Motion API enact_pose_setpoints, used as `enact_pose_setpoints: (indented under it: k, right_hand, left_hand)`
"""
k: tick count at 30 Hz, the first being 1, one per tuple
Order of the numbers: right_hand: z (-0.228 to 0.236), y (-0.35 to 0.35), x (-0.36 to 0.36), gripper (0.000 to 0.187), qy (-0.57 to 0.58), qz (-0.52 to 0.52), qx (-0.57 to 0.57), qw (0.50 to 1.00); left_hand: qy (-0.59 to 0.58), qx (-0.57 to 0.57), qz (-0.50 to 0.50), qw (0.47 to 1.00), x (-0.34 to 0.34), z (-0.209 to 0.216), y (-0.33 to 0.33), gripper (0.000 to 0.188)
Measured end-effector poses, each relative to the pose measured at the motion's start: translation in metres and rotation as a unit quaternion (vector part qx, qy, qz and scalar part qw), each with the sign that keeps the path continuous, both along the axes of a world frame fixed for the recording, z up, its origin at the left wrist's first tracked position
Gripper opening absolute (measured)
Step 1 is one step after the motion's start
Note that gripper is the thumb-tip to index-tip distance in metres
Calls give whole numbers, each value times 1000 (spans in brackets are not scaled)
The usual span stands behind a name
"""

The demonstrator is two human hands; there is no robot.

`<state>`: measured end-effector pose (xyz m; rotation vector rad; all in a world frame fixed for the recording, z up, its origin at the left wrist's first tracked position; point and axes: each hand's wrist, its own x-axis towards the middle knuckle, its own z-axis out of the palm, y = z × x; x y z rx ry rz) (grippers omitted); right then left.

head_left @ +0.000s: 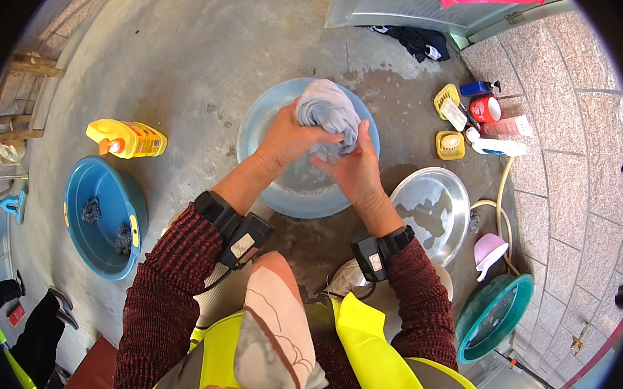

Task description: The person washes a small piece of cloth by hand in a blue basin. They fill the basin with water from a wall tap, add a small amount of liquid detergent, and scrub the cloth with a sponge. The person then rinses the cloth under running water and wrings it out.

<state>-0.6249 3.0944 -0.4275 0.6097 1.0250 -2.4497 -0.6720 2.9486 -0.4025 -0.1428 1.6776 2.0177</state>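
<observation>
Clutching a bunched grey-blue cloth (327, 109), my left hand (284, 136) is wrapping round its left side, the thumb pressing across the lower folds. My right hand (358, 170) is meeting those folds with finger and thumb spread; whether it is clamping them or only touching, I cannot tell. I am holding the cloth over the far part of a pale blue basin (255, 122), right of its middle, so that it is hiding some of the far rim. Cloudy, sudsy water (298, 184) is lying in the bottom, and dark straps (215, 208) are circling both my wrists.

Off the basin's near right edge, a round metal basin (457, 205) is resting on the concrete floor (191, 56), my right wrist overlapping its left rim. Toward the floor's right edge, beside a stone wall (583, 127), two yellow soap dishes (445, 94) are sitting near a red cup (485, 108), a blue pump bottle (476, 88) and a pink tube (508, 126). Nearer me along that edge, a beige hose (502, 186) is curving past a pink scoop (490, 249) toward a green tub (519, 303).

On my left, a blue tub (91, 244) is holding two grey scourers (91, 209), and a yellow bottle (138, 140) is sitting just beyond its far rim.
</observation>
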Motion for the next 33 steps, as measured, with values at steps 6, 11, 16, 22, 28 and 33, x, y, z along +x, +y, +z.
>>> enact_pose_setpoints:
  k: [6, 11, 16, 22, 28, 33]
  right_hand:
    - [-4, -3, -3, 47, -30, -53, -120, 991]
    - [-5, -4, -6, 35, -24, -107, -107, 988]
    - [4, 2, -12, 31, 11, -142, -81, 986]
    - [1, -13, -10, 18, 11, -188, 22, 982]
    - [7, -20, -9, 19, 7, -129, -7, 992]
    - [13, -18, -8, 32, -1, -19, -79, 997]
  left_hand:
    - [76, -57, -14, 995, 5, -12, 7, 53]
    - [191, -110, -108, 969, 2, -14, 7, 66]
    - [110, 67, -33, 991, 3, -5, 9, 66]
    - [32, 95, 71, 992, 19, 21, 17, 57]
    - [108, -3, 54, 993, 18, 33, 11, 38]
    - [270, -51, 11, 961, 21, 33, 11, 34]
